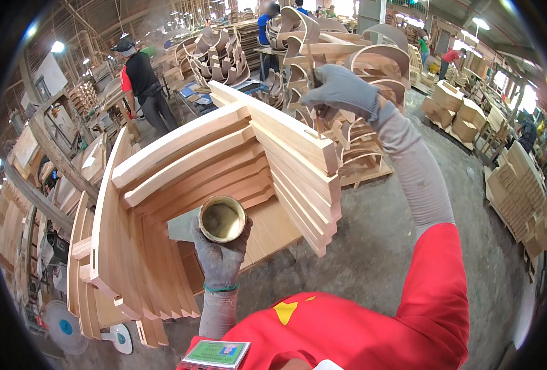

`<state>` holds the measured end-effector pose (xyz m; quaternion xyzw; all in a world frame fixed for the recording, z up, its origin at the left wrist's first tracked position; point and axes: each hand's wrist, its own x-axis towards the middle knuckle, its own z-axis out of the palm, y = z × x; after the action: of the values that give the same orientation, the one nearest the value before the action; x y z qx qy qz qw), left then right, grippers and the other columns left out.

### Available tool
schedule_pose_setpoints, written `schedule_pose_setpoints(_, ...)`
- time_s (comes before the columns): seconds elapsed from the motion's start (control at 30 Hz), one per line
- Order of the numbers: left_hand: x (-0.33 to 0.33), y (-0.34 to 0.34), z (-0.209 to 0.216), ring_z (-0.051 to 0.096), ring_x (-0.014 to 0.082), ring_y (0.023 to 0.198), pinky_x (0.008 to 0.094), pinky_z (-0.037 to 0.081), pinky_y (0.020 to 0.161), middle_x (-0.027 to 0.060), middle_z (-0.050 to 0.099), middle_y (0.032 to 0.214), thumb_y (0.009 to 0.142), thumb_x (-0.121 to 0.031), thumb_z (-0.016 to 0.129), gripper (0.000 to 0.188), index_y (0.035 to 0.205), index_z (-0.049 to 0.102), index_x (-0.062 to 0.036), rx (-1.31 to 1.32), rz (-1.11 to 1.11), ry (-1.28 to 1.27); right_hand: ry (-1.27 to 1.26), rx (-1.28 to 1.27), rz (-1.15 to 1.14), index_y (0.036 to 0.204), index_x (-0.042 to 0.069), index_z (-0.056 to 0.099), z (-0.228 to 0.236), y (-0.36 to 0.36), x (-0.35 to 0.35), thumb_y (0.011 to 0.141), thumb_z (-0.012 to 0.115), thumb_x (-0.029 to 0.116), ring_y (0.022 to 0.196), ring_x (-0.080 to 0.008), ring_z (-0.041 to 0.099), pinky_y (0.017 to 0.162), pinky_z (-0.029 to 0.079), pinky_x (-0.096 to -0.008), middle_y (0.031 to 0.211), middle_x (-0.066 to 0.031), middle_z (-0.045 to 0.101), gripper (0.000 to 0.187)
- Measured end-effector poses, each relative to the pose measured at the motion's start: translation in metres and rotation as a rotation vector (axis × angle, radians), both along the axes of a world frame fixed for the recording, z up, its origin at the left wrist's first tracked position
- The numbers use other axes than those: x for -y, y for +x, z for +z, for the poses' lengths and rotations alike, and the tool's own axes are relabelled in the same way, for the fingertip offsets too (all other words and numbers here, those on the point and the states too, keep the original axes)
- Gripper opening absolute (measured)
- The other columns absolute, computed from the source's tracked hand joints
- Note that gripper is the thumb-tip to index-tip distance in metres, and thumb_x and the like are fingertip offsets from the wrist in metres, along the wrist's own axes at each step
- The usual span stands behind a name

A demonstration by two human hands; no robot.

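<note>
My left hand [221, 264], in a grey glove, is closed round a small round pot [223, 219] with a cream-coloured substance inside and a stained rim. My right hand [342, 92], gloved too, is raised and pinches a thin stick [311, 58] held nearly upright. The stick's lower tip is at the right end of the top rail of a stack of curved wooden frames [298, 137]; whether it touches the wood I cannot tell. Bare light wood shows on the frames, which are nested one over another in front of me. The pot is held at their open near side.
Curved wooden parts [378, 58] are piled behind the frames. Stacks of wooden pieces [520, 197] stand on the floor at right. At far left a person in black and red [144, 83] stands with their back turned. A white disc [65, 327] lies low at left.
</note>
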<state>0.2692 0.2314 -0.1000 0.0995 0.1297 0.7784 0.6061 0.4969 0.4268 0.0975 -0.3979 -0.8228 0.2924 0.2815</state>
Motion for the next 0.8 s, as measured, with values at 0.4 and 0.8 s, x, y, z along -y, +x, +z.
schedule_pose_setpoints(0.4,0.001,0.009,0.000,0.056,0.0290,0.106,0.0490,0.049,0.089,0.0100,0.056,0.116,0.093,-0.039,0.046,0.037,0.118,0.051,-0.0125,-0.018,-0.001,-0.019,0.409,-0.005,0.193,0.078,0.000,0.061,-0.037,0.043,0.023,0.074,0.068,0.014,0.068,-0.0143,0.058,0.063,0.048,-0.0276,0.072,-0.0056,0.059,0.017)
schedule_pose_setpoints(0.8,-0.001,0.013,0.001,0.055,0.0293,0.110,0.0472,0.048,0.093,0.0123,0.057,0.118,0.094,-0.038,0.045,0.038,0.119,0.052,-0.0114,-0.021,-0.059,0.039,0.246,-0.215,0.296,0.081,0.001,0.067,-0.037,0.079,0.064,0.074,0.059,0.001,0.078,-0.0150,0.058,0.069,0.046,-0.0268,0.075,-0.0035,0.055,0.011)
